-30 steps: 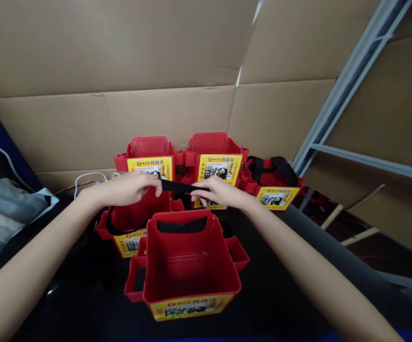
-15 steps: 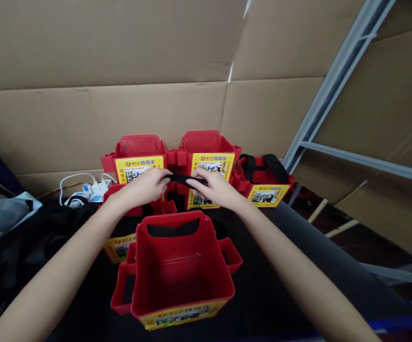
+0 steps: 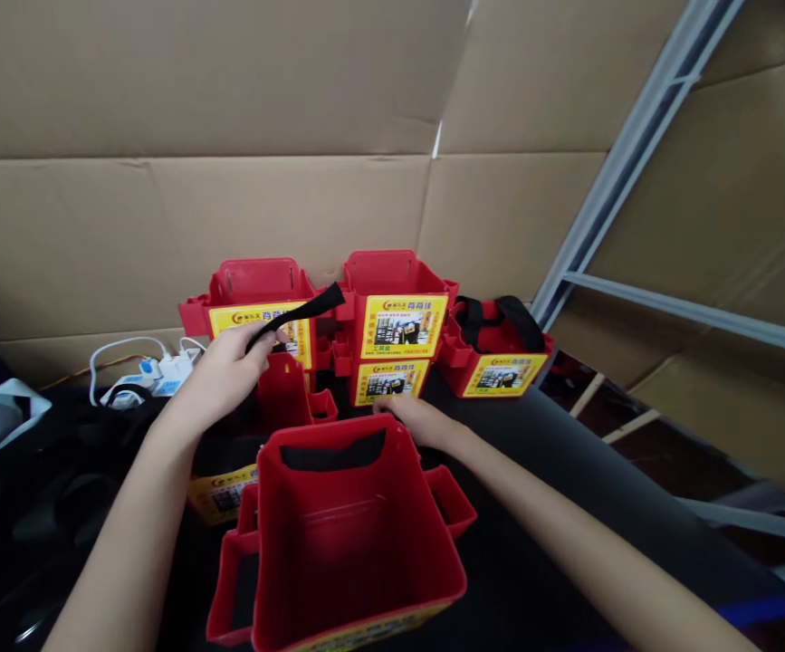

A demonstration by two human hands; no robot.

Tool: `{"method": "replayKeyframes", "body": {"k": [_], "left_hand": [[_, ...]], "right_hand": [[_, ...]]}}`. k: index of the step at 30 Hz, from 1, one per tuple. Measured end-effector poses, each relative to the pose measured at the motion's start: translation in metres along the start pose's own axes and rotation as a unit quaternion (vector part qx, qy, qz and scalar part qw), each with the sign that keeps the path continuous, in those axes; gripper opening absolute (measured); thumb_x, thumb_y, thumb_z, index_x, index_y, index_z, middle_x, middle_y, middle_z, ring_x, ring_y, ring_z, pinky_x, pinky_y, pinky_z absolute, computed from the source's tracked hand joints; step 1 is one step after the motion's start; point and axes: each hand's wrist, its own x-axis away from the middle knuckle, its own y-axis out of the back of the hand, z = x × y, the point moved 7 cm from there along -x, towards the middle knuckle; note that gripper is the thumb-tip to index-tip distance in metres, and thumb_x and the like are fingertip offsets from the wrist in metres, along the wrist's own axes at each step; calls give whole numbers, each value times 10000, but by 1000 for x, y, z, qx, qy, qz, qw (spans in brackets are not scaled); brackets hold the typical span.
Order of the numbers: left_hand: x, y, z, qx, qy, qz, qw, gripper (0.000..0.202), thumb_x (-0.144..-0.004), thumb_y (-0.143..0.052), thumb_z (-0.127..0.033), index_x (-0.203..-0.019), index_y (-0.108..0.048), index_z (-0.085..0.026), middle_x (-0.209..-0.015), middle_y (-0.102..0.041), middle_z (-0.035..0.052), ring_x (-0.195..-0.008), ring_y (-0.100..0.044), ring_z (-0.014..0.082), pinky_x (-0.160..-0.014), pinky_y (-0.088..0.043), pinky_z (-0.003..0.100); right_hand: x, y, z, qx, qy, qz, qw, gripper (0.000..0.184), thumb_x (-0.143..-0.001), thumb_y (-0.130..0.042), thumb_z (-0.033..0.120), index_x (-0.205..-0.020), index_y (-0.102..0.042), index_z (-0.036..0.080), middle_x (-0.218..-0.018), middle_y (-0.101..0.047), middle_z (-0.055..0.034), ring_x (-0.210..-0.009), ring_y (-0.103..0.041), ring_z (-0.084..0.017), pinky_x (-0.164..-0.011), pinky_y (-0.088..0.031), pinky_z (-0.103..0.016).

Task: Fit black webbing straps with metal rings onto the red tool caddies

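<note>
My left hand (image 3: pixel 235 362) is closed on a black strap (image 3: pixel 307 311), whose free end sticks out to the upper right. A red plastic tool box (image 3: pixel 358 534) stands nearest me, its mouth toward me, with a black strap piece threaded through its back wall. Behind that back wall my right hand (image 3: pixel 409 417) reaches down; its fingertips are hidden by the rim, so what it holds cannot be seen. Below my left hand, another red box (image 3: pixel 282 389) sits behind and left of the near one, partly covered.
Red boxes with yellow labels stand along the cardboard wall (image 3: pixel 283 208): a left one (image 3: pixel 253 282), a stacked pair (image 3: pixel 402 326) and a right one (image 3: pixel 501 362) with black straps. A power strip (image 3: pixel 154 376) and black straps (image 3: pixel 45 507) lie left. A metal frame (image 3: pixel 609 181) rises right.
My right hand has let go of the strap and dropped behind the near box. My left hand has moved left and down, keeping the strap, whose free end now points up. The near box appears slightly closer.
</note>
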Motion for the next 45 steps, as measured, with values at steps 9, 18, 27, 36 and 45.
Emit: {"method": "replayKeyframes", "body": {"k": [9,18,27,36,45], "left_hand": [[-5,-13,-9,153,26,3,988,333,-820,-423,-490,-722,-474,-176,-541,-450,-24,-493,-442,112,-483,-355,216],[-8,-28,-15,367,17,-16,930,281,-823,-484,-379,-651,-482,-156,-573,-534,-15,-527,-514,92,-563,-402,199],[-3,-49,-14,451,76,97,884,359,-684,-620,-120,-946,-394,-217,-767,-619,-28,-661,-618,123,-668,-465,245],[-6,-59,-20,298,19,101,949,225,-830,-472,-362,-758,-528,-156,-485,-432,-60,-420,-378,53,-453,-296,180],[-6,-54,-13,325,64,65,941,158,-815,-487,-306,-753,-501,-161,-557,-567,-31,-496,-531,87,-502,-401,184]], "right_hand": [[-24,104,26,-69,-96,-227,967,231,-823,-447,363,-688,-427,176,-724,-545,-44,-665,-538,-161,-600,-444,-295],[-47,95,53,-375,-14,-253,892,258,-787,-439,192,-1039,-471,233,-860,-561,-23,-734,-626,-148,-475,-528,-213],[-54,71,18,-478,-121,-271,826,152,-738,-536,311,-751,-471,174,-789,-588,-17,-626,-623,-149,-486,-541,-275],[-49,76,42,-595,-85,-241,762,245,-757,-549,377,-704,-595,143,-952,-650,-85,-952,-582,-203,-732,-498,-297],[-45,84,54,-538,-33,-248,805,221,-782,-555,357,-721,-668,178,-1062,-633,-69,-975,-577,-192,-817,-456,-345]]}}
